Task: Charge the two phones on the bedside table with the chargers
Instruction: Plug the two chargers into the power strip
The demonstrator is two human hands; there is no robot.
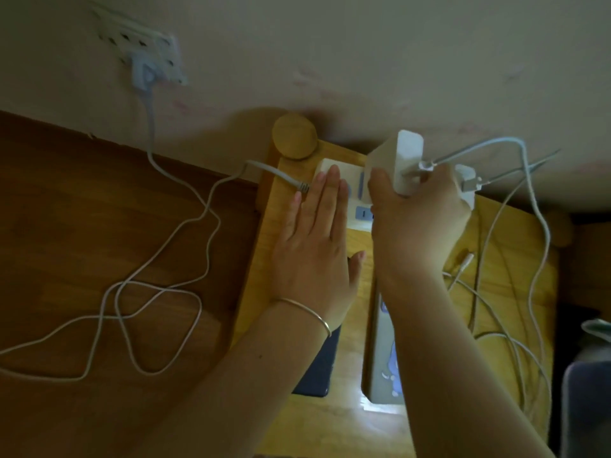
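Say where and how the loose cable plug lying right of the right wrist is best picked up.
Pinch the cable plug across its short rigid barrel, coming from above and the right, since the right hand blocks the left. It lies flat and slanted on the bedside table, tip up-right, so close the fingers across that slant, probably just behind the tip.

A white charger block [401,160] sits tilted above the white power strip [355,206] at the counter's back edge, its cable [489,143] looping right. A dark phone [319,365] and a pale phone [385,358] lie side by side on the counter [350,424]
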